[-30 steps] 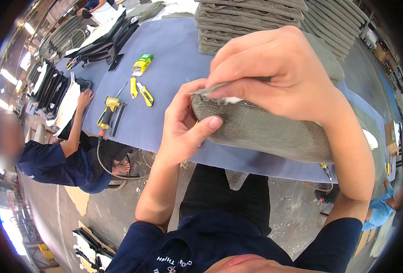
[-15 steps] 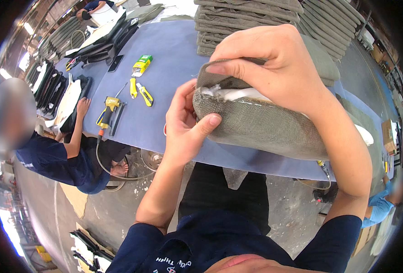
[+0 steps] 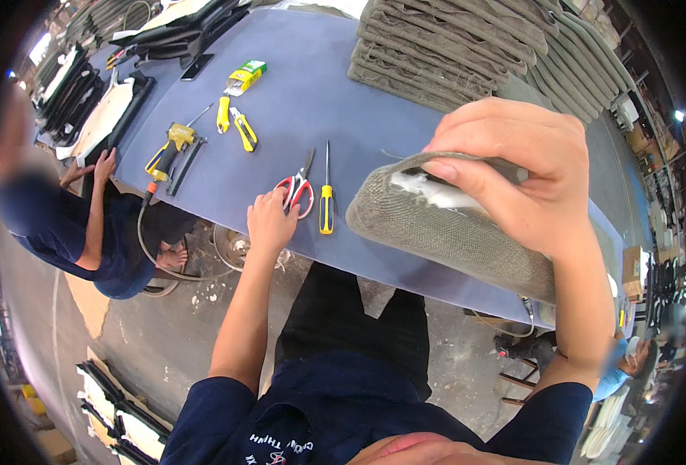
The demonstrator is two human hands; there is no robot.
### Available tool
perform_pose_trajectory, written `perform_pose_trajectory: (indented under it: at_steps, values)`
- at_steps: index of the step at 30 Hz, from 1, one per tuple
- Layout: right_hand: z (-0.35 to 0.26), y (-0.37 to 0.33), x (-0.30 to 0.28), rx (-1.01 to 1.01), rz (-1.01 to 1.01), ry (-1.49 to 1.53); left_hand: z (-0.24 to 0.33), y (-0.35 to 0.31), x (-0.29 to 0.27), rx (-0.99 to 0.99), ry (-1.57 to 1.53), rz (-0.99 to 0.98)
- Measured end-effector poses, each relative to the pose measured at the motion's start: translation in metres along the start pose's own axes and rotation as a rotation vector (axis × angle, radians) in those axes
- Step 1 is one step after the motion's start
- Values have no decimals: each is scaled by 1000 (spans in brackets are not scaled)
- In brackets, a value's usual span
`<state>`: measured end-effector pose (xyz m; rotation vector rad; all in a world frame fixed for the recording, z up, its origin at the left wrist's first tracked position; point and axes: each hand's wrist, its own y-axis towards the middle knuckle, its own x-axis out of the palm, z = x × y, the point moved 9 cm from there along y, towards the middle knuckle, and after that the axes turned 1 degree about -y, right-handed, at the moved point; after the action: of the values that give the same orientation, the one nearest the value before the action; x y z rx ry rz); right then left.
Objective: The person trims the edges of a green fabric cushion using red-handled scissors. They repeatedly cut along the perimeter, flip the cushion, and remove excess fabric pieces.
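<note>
My right hand [image 3: 521,170] pinches the fabric edge of a grey-green padded cushion cover [image 3: 444,232]. White stuffing [image 3: 428,190] shows in the gap under that lifted edge. The cushion lies at the table's front right. Away from it, my left hand [image 3: 272,223] is at the red-and-white handles of a pair of scissors [image 3: 304,186], fingers curled over the left loop. The blades lie on the table, pointing away from me. Just right of the scissors lies a yellow-handled screwdriver [image 3: 326,205].
Farther left on the blue-grey table [image 3: 296,101] lie a yellow air stapler [image 3: 174,151] with a hose, a yellow cutter [image 3: 244,130], another yellow-handled screwdriver [image 3: 223,115] and a green-yellow box [image 3: 246,77]. Folded covers [image 3: 436,54] are stacked behind. A co-worker [image 3: 64,209] sits at left.
My left hand has let go of the cushion and moved down-left to the scissors. The cushion has come lower and to the right, with my right hand still pinching its edge.
</note>
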<state>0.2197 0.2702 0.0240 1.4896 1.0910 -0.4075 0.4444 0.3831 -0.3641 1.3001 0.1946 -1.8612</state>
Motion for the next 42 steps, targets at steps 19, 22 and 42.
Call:
perform_pose_trajectory:
  at_steps: [19, 22, 42]
  values:
    - [34, 29, 42, 175, -275, 12, 266, -64, -159, 387, -2196, -840]
    - [36, 28, 37, 162, -252, 6, 303, -77, -171, 377, -2221, -1043]
    - [36, 22, 40, 113, -207, -33, 366, -66, -173, 187, -2551, -890]
